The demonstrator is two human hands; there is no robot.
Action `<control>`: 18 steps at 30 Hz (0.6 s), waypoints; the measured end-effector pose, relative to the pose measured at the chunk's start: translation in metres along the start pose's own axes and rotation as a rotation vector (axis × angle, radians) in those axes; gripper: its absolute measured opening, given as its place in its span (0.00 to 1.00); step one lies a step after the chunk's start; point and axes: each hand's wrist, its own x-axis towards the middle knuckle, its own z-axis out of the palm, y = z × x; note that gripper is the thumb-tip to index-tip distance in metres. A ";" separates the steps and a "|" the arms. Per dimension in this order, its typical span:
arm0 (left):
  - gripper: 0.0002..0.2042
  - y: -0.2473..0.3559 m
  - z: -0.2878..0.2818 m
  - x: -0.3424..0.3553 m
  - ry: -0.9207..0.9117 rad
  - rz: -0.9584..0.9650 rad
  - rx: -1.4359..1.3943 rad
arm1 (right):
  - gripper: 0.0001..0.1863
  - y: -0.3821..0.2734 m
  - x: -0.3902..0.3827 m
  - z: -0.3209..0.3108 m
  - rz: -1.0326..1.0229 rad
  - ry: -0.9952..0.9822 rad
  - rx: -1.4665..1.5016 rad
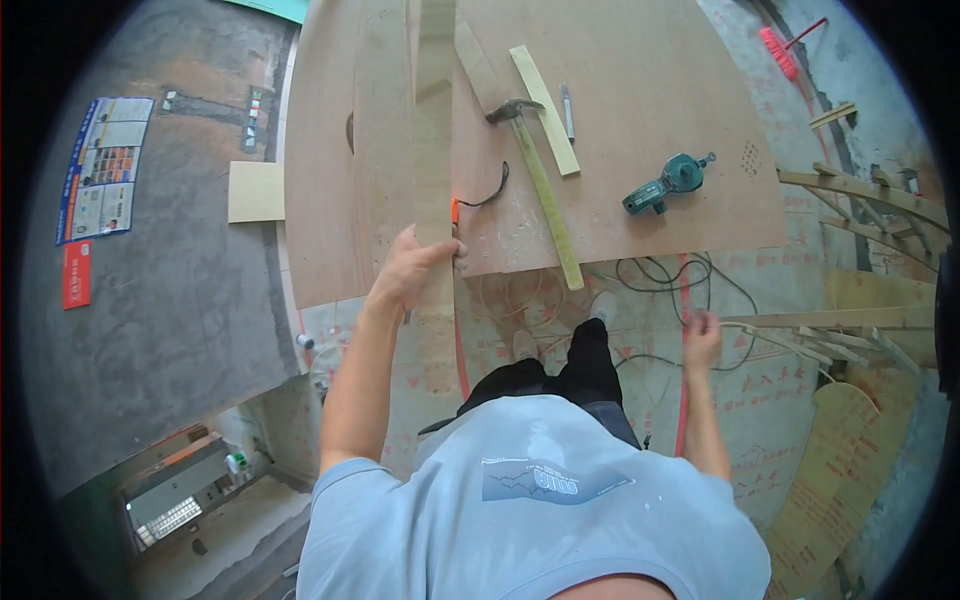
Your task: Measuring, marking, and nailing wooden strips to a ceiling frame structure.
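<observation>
Left hand: our left hand [413, 268], at the near edge of the broad brown plywood tabletop [660, 90], is closed around the board, thumb across its upper face, fingertips showing at its right edge; the forearm reaches forward, nearly straight.
Board held: the long pale wooden board [435, 130] runs over the tabletop's left part and past its near edge.
Right hand: our right hand [703, 338] is off the tabletop's near edge, toward its right, arm extended, fingers curled; we cannot tell how tightly, or whether they hold anything.
Hammer: we see the yellow-green-handled claw hammer [545, 200] mid-tabletop, its handle end overhanging the near edge.
Power tool: the dark teal handheld power tool [668, 183] lies on the tabletop's right part.
</observation>
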 end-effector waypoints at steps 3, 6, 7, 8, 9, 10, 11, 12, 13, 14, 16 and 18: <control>0.16 -0.015 -0.013 -0.011 -0.071 0.001 -0.008 | 0.11 -0.191 -0.039 0.049 -0.436 -0.416 0.060; 0.19 -0.010 -0.016 -0.019 -0.176 0.015 -0.123 | 0.14 -0.293 0.020 0.142 -0.729 -0.270 -0.168; 0.22 -0.013 -0.017 -0.025 -0.285 0.011 -0.295 | 0.14 -0.306 0.045 0.172 -0.670 -0.236 -0.280; 0.26 -0.016 -0.020 -0.035 -0.385 0.010 -0.465 | 0.17 -0.308 0.070 0.196 -0.575 -0.203 -0.399; 0.26 -0.028 -0.022 -0.038 -0.383 0.011 -0.470 | 0.20 -0.298 0.089 0.214 -0.464 -0.171 -0.520; 0.26 -0.046 -0.029 -0.047 -0.376 -0.031 -0.561 | 0.20 -0.289 0.095 0.230 -0.484 -0.184 -0.518; 0.27 -0.060 -0.034 -0.060 -0.373 -0.077 -0.653 | 0.25 -0.277 0.100 0.240 -0.435 -0.157 -0.595; 0.29 -0.067 -0.035 -0.075 -0.377 -0.061 -0.700 | 0.29 -0.271 0.103 0.245 -0.387 -0.133 -0.674; 0.29 -0.069 -0.035 -0.091 -0.360 -0.051 -0.716 | 0.29 -0.275 0.105 0.247 -0.404 -0.150 -0.679; 0.30 -0.069 -0.035 -0.108 -0.371 -0.105 -0.840 | 0.33 -0.280 0.105 0.245 -0.264 -0.231 -0.669; 0.32 -0.074 -0.028 -0.138 -0.410 -0.174 -1.046 | 0.35 -0.290 0.109 0.246 -0.067 -0.309 -0.667; 0.33 -0.089 -0.032 -0.149 -0.435 -0.169 -0.972 | 0.32 -0.293 0.148 0.230 0.016 -0.504 -0.480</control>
